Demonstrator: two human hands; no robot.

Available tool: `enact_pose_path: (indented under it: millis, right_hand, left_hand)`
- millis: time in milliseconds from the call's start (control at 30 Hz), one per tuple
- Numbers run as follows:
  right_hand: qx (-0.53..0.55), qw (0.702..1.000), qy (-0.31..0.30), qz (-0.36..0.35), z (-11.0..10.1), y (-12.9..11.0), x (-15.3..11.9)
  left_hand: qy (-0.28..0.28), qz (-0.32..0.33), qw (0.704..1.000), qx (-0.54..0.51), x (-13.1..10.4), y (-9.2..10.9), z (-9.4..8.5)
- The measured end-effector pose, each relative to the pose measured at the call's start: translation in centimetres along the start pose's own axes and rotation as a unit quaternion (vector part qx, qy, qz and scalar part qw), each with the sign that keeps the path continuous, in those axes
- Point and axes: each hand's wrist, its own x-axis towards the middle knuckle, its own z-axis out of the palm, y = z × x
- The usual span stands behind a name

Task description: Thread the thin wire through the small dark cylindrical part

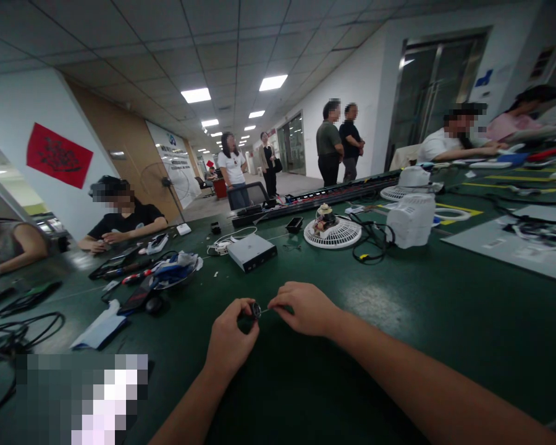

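Between the thumb and fingers of my left hand (pixel 231 337) is a small round black part (pixel 256 310), its ringed face turned to the right. My right hand (pixel 306 309) is closed in a pinch on a thin light-coloured rod (pixel 265 311), whose far end points at the face of the black part. Whether the rod touches that face or enters it, I cannot tell. Both hands are above the green tabletop (pixel 315 383), close to its near side.
Beyond my hands lie a grey metal box (pixel 252 252), a small black tray (pixel 294 225), a white fan grille with a motor (pixel 332 232) and a white housing (pixel 411 219). Tools and cloth (pixel 173 270) clutter the left. A grey board (pixel 528 241) lies right. Other people sit around the table.
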Motion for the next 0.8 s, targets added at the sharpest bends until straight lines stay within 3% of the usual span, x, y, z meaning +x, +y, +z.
enact_pose_path:
  millis: [200,600,800]
  right_hand:
    - [-0.015,0.999,0.024,0.037,0.24,0.06,0.1]
    - [0.006,1.0,-0.01,0.015,-0.08,0.07,0.01]
    - [-0.004,1.0,0.013,0.018,-0.17,-0.38,0.06]
  left_hand:
    - [0.002,0.009,1.0,0.007,0.03,0.06,0.12]
    - [-0.004,0.003,1.0,0.004,-0.04,0.15,0.03]
    - [-0.001,0.009,1.0,0.001,0.0,0.09,0.13]
